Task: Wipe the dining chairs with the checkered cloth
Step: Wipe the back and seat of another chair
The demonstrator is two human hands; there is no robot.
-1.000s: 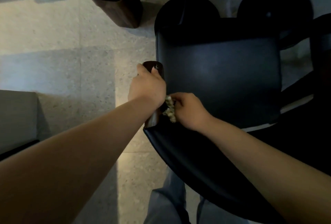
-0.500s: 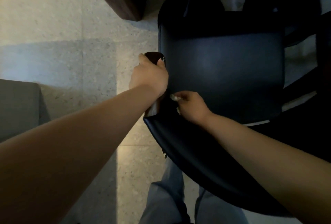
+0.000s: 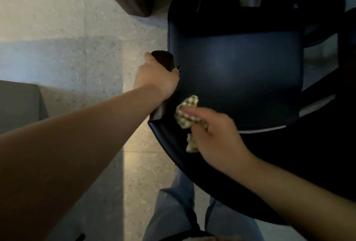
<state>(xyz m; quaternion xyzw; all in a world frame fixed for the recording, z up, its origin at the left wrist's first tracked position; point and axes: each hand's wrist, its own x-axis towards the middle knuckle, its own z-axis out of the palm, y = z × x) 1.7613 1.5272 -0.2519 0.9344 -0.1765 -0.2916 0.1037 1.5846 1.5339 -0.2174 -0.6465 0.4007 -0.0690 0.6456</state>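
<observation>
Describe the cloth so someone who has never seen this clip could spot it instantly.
Start at the dark blue chair seat filling the upper right. At its near-left corner, the right hand grips the checkered cloth. It is the only pale, patterned thing, cream with green checks against dark upholstery.

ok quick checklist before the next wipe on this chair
1. Checkered cloth held in right hand: ok.
2. Left hand grips the wooden armrest to steady the dining chair: ok.
3. Cloth touching the upholstery: cannot tell, the right hand is blurred.
4. Seat free of objects: ok.
5. Dirt left on the seat: cannot tell, too dark.
</observation>
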